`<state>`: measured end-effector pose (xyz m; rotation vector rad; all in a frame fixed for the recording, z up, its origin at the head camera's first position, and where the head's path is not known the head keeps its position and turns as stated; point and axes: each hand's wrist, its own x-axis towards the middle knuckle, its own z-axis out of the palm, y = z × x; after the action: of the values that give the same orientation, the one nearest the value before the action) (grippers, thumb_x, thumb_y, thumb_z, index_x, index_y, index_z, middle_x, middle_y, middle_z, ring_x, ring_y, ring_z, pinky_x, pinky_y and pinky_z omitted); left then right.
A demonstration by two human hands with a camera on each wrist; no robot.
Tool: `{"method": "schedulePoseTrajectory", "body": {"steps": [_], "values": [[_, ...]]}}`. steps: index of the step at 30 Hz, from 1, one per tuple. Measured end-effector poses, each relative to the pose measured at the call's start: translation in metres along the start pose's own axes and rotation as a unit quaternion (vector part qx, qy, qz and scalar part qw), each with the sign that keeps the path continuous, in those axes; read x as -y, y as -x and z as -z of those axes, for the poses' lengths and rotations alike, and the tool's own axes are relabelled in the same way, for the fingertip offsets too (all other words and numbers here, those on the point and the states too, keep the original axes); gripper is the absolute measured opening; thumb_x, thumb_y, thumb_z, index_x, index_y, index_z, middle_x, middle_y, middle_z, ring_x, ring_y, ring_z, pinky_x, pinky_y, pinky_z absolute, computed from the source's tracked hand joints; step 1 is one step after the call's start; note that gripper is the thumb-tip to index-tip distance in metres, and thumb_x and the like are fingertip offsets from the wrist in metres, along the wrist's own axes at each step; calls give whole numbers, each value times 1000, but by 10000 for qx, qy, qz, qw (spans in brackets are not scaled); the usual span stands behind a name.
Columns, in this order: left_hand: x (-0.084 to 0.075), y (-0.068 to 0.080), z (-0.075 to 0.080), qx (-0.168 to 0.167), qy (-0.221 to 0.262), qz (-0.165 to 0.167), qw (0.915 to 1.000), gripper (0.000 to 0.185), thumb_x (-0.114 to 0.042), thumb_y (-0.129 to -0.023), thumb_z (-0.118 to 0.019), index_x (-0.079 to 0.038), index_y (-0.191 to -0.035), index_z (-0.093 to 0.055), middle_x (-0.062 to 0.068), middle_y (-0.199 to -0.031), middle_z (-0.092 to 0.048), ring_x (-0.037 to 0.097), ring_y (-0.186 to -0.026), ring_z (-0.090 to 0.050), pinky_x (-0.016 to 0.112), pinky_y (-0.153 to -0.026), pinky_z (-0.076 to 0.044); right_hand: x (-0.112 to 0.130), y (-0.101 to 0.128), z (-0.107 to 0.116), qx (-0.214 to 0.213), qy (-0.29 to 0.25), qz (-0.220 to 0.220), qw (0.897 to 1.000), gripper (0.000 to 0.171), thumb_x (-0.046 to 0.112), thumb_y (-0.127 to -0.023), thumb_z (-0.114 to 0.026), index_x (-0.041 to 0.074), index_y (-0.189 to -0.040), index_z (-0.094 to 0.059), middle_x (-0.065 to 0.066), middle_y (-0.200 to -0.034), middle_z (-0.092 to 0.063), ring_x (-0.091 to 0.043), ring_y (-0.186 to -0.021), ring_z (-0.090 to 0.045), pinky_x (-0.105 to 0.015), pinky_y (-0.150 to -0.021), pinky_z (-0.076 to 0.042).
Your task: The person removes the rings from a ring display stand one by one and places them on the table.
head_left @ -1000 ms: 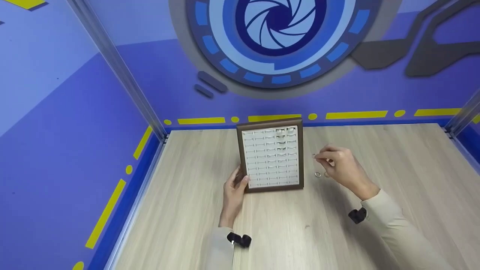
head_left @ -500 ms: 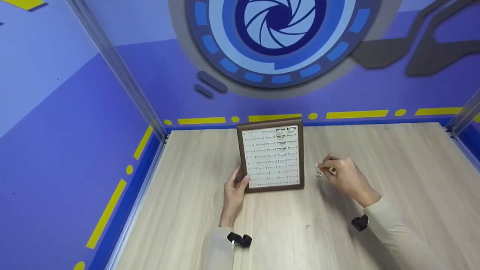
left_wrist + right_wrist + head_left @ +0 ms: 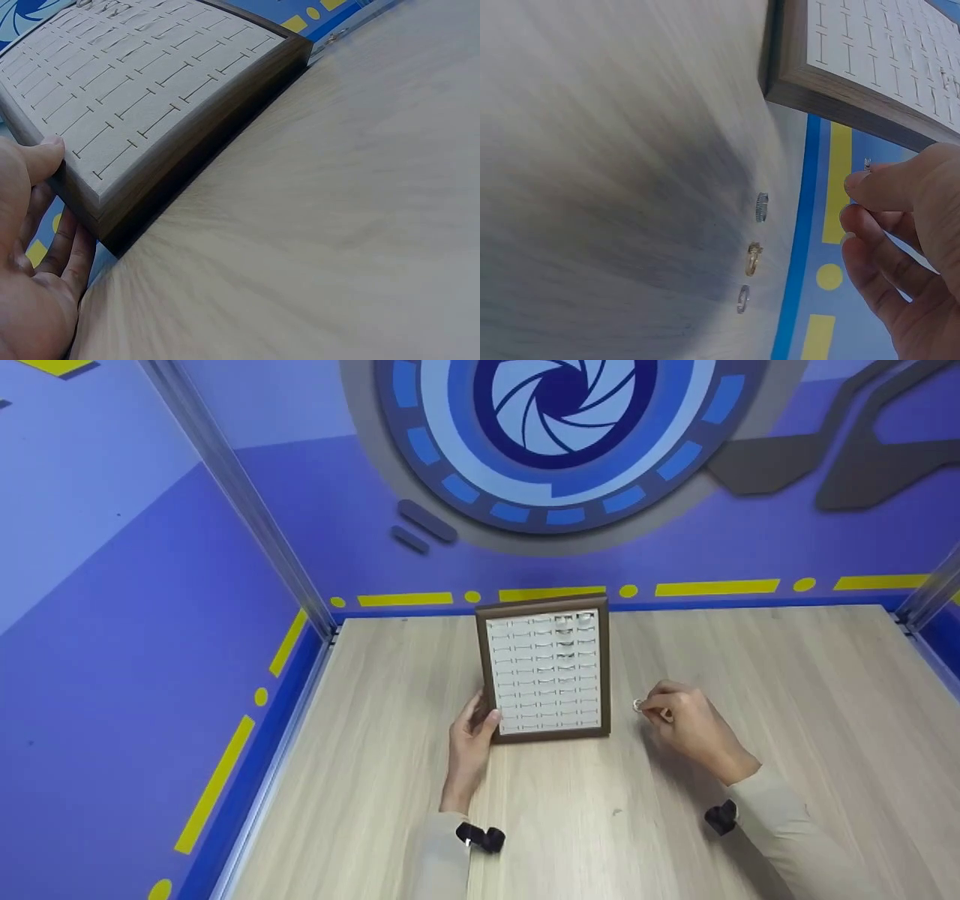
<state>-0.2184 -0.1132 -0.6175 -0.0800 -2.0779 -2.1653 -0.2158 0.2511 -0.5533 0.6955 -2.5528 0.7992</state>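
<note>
A brown-framed ring display tray [image 3: 605,682] stands tilted up on the table, its white slotted pad facing me. Rings sit in several slots toward its upper right. My left hand [image 3: 470,746] grips the tray's lower left edge, thumb [image 3: 46,159] on the front and fingers behind. To the right of the tray, my right hand [image 3: 694,727] pinches a small ring [image 3: 867,163] between thumb and forefinger, above the table. The right wrist view shows a silver ring [image 3: 762,207], a gold ring [image 3: 753,259] and another silver ring [image 3: 743,298] lying in a row on the tabletop.
The light wood table [image 3: 375,780] ends at a blue back wall [image 3: 300,510] just behind the tray. A metal post [image 3: 255,525] rises at the back left corner. Each wrist wears a black camera, such as the left one [image 3: 480,838].
My right hand has come down and slightly nearer to me with the pinched ring, which now overlaps a ring lying on the table. The left hand and tray hold still.
</note>
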Motion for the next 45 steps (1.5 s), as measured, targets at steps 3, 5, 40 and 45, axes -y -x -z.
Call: {"method": "schedulePoseTrajectory", "body": {"steps": [3,5,40,45], "values": [[-1,0,0,-9,-49,45,10000,64,-16,-106,-68,3,-160,-41,22,-153,-58,36,-142,-57,39,-120,-48,-2,4,-2,81,11,-91,9999,16,-12,-81,-84,1,-91,-84,-3,-88,-72,-13,-76,-67,-29,-64,-62],[0,0,0,-14,-28,103,9999,64,-17,-105,-69,2,-161,-42,21,-154,-58,35,-142,-57,38,-120,-48,-3,6,-4,112,40,-101,9999,17,-13,-81,-83,1,-91,-83,-3,-88,-72,-13,-77,-67,-29,-64,-62],[0,0,0,-44,-93,20,9999,60,-15,-105,-68,-3,-160,-47,20,-148,-63,33,-136,-62,36,-115,-52,-19,16,-19,611,126,-203,9978,17,-11,-84,-81,5,-89,-85,-3,-87,-75,-17,-80,-72,-31,-66,-63],[0,0,0,-9,-58,35,10000,61,-16,-105,-68,-5,-161,-46,19,-148,-63,32,-135,-63,34,-115,-52,-18,16,-19,723,105,-251,9970,17,-11,-86,-80,4,-91,-85,-4,-89,-75,-20,-83,-73,-35,-69,-65]]}}
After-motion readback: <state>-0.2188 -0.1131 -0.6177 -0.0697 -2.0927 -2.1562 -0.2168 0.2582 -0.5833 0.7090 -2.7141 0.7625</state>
